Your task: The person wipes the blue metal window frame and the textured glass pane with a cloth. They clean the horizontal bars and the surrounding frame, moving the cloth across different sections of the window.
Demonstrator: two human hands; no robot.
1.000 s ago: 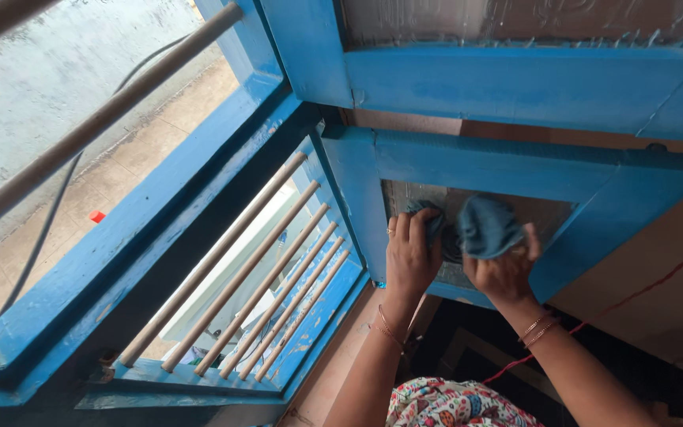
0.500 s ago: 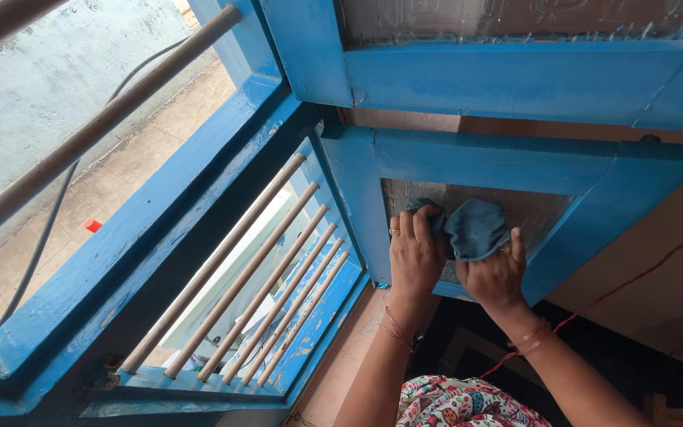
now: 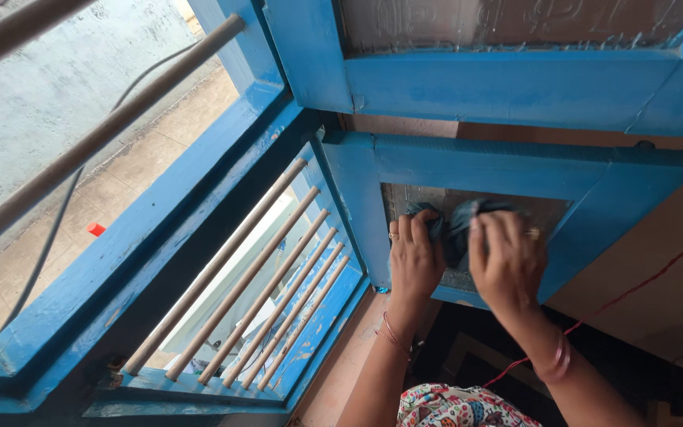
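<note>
Pressing: both hands, left hand (image 3: 414, 257) and right hand (image 3: 507, 257), clutch a blue-grey cloth (image 3: 454, 225) against the shutter's patterned glass pane (image 3: 480, 278)
Risk: hard pushing might crack that pane

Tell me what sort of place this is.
Probably an upper-floor room in a house, at an open window. A blue wooden shutter with patterned glass swings inward, round bars cross the opening, and a paved lane lies below. Both hands press a blue cloth to the glass.
</note>
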